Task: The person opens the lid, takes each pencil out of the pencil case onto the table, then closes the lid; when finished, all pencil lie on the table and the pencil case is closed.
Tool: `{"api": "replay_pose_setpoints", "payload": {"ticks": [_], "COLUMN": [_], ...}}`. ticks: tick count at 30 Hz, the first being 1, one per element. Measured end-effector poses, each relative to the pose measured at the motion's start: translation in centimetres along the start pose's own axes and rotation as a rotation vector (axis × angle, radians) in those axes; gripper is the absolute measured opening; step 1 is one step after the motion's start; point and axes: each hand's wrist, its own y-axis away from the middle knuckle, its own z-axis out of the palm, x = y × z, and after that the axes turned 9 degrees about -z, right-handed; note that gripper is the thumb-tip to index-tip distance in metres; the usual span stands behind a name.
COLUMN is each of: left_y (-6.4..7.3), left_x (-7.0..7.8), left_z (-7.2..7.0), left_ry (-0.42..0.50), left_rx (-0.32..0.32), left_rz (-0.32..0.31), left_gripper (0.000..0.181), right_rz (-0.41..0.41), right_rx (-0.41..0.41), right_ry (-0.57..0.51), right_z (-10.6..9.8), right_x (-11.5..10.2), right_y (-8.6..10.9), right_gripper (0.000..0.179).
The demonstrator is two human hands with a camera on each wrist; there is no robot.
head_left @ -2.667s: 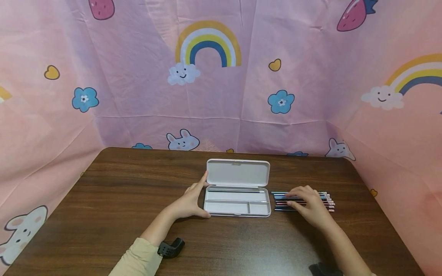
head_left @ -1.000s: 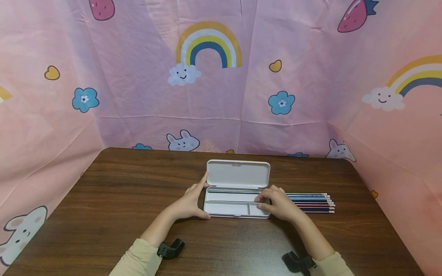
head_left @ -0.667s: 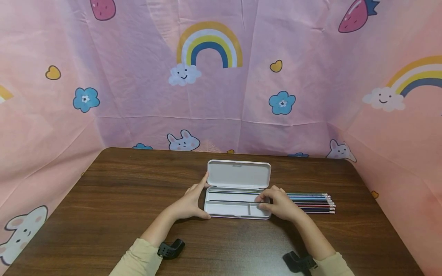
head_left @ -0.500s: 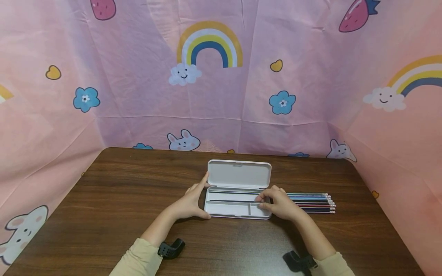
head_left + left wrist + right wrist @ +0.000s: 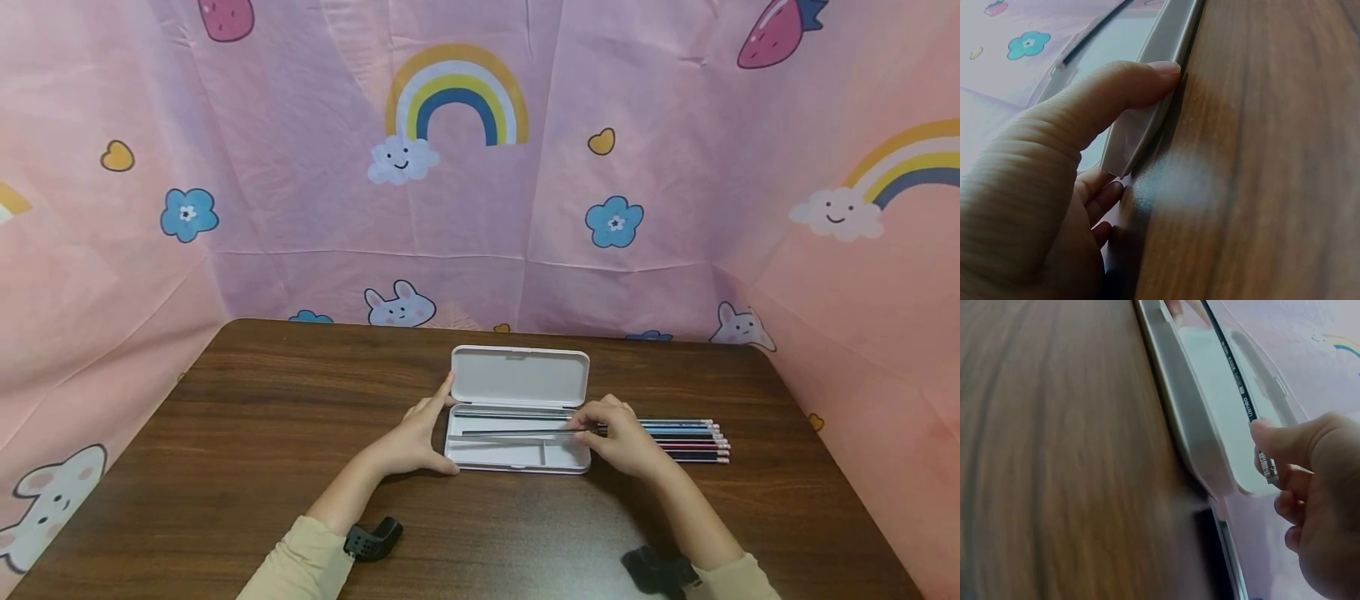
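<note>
A white pencil case (image 5: 495, 452) lies with its lid (image 5: 520, 377) raised at the back. My left hand (image 5: 408, 442) grips its left end, thumb at the front corner and index finger at the back; in the left wrist view the thumb (image 5: 1122, 87) presses the outer wall. My right hand (image 5: 618, 433) pinches a dark pencil (image 5: 517, 432) near its eraser end, between thumb and fingers. That pencil stretches leftward over the long compartment, and white lettering shows on it in the right wrist view. A few pencils (image 5: 513, 415) lie along the compartment's back wall.
Several pencils (image 5: 690, 451) lie side by side on the table right of the case, eraser ends to the right, partly hidden by my right hand. The wood-grain table (image 5: 300, 383) is bordered by a patterned pink cloth (image 5: 300, 208) behind and at the sides.
My right hand first moved left from the loose pencils into the case. Since half a second ago it has risen slightly and shifted right, lifting the dark pencil. My left hand stays put.
</note>
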Motion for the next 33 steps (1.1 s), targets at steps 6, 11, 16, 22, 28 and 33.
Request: {"api": "replay_pose_setpoints", "payload": {"ticks": [6, 11, 16, 22, 28, 33], "left_y": [-0.1, 0.0, 0.0, 0.0, 0.0, 0.0], "left_x": [0.0, 0.0, 0.0, 0.0, 0.1, 0.0], "left_z": [0.0, 0.0, 0.1, 0.1, -0.1, 0.0], "left_ry": [-0.01, -0.008, -0.005, 0.0, -0.005, -0.007], "left_rx": [0.0, -0.001, 0.001, 0.001, 0.0, 0.005], "left_rz": [0.016, 0.005, 0.005, 0.007, -0.008, -0.003], "left_gripper": [0.136, 0.136, 0.135, 0.135, 0.135, 0.136], "right_rz": [-0.031, -0.022, -0.02, -0.03, 0.011, 0.027], "right_rx": [0.06, 0.101, 0.135, 0.18, 0.179, 0.178], "right_ry": [0.041, 0.084, 0.119, 0.162, 0.189, 0.22], "right_z": [-1.5, -2.8, -4.2, -5.6, -6.9, -7.7], "right_x": [0.7, 1.4, 2.0, 3.1, 3.6, 4.2], "right_y": [1.6, 3.2, 5.0, 7.4, 9.7, 11.2], "right_gripper": [0.022, 0.026, 0.027, 0.031, 0.031, 0.033]}}
